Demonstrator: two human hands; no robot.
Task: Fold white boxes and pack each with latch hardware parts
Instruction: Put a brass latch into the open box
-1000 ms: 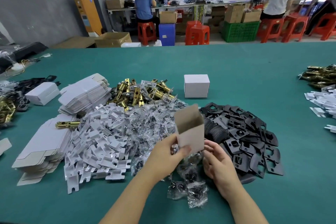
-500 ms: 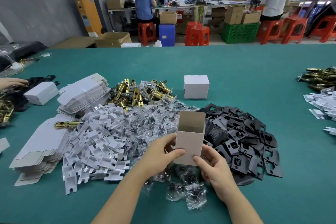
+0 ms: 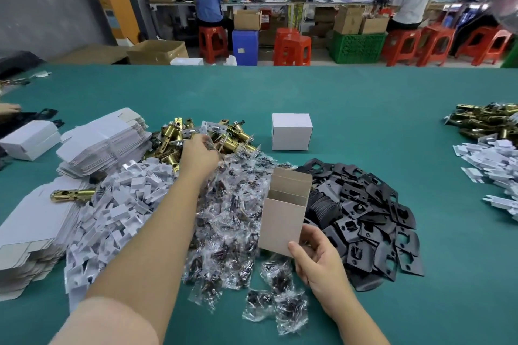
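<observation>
My right hand (image 3: 316, 258) holds a folded white box (image 3: 283, 218) by its lower corner, upright, with its top open and the flaps up. My left hand (image 3: 199, 152) is stretched out over the pile of brass latches (image 3: 235, 137), its fingertips among the latches and a silver plate. Its fingers are partly hidden, so a grip on a latch does not show. A closed white box (image 3: 291, 131) stands on the green table (image 3: 364, 98) behind the piles.
Flat box blanks (image 3: 103, 140) are stacked at the left, beside white plastic inserts (image 3: 117, 204). Bagged screws (image 3: 232, 218) lie in the middle and black plates (image 3: 372, 221) at the right. One brass latch (image 3: 73, 194) lies apart. More parts sit at the far right edge.
My left hand let go of the box and reached forward to the brass latch pile. My right hand alone now holds the box, which stands upright.
</observation>
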